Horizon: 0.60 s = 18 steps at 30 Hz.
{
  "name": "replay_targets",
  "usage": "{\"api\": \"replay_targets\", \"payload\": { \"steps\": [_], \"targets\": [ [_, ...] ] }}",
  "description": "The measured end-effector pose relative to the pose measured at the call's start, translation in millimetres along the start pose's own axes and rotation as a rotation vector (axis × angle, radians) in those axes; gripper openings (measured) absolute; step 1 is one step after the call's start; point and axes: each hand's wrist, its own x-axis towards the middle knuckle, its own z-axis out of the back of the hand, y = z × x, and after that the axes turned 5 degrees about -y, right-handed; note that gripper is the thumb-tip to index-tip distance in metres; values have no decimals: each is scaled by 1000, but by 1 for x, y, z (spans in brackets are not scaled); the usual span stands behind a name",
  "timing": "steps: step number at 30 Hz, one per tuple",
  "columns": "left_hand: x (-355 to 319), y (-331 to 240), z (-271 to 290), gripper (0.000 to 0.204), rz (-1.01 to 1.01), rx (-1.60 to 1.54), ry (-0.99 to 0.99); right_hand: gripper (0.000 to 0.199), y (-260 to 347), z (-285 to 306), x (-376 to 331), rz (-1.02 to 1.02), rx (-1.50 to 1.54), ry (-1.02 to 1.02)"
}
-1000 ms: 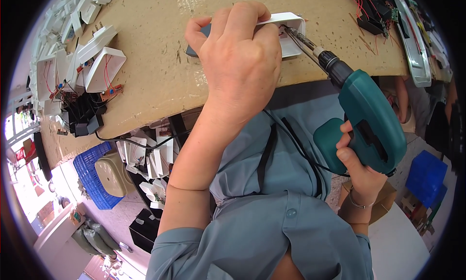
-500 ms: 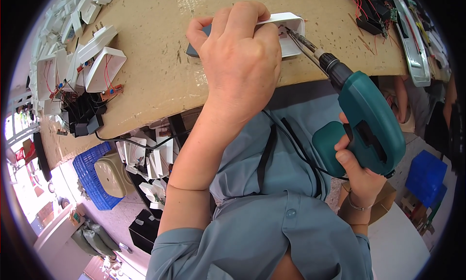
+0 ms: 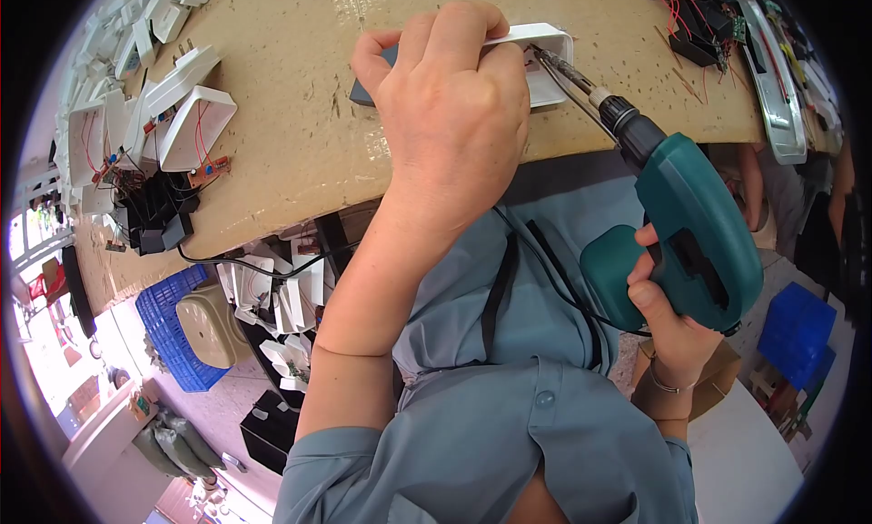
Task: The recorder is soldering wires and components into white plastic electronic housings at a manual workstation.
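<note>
My left hand [image 3: 454, 106] is closed over a white plastic housing [image 3: 545, 35] near the table's front edge. A dark grey piece [image 3: 361, 95] sticks out at the left of that hand. Most of the housing is hidden under my fingers; its open right end shows. In my right hand [image 3: 668, 315] is a green soldering gun [image 3: 699, 224], gripped by the handle. Its thin metal tip, with a slim tube alongside, points up and left into the housing's open end. Whether the tip touches anything inside, I cannot tell.
White housings with red wires [image 3: 200, 129] and black parts [image 3: 154, 206] lie on the left of the cardboard-covered table [image 3: 300, 161]. At the far right are wired black parts [image 3: 695, 34] and a metal tray [image 3: 781, 106]. A black cord [image 3: 282, 274] runs below the table's edge.
The soldering gun's body has shifted very slightly to the right. The left hand and housing have moved a hair to the right as well.
</note>
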Motion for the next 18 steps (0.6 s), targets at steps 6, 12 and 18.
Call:
{"api": "replay_targets", "payload": {
  "steps": [6,12,18],
  "targets": [
    [0,0,1,5,2,1,-5,48,-1,0,1,-2,-28,14],
    [0,1,0,4,-1,1,-9,47,1,1,1,0,-44,16],
    [0,0,-1,4,3,-6,-13,48,1,1,-2,-14,-36,8]
  ]
}}
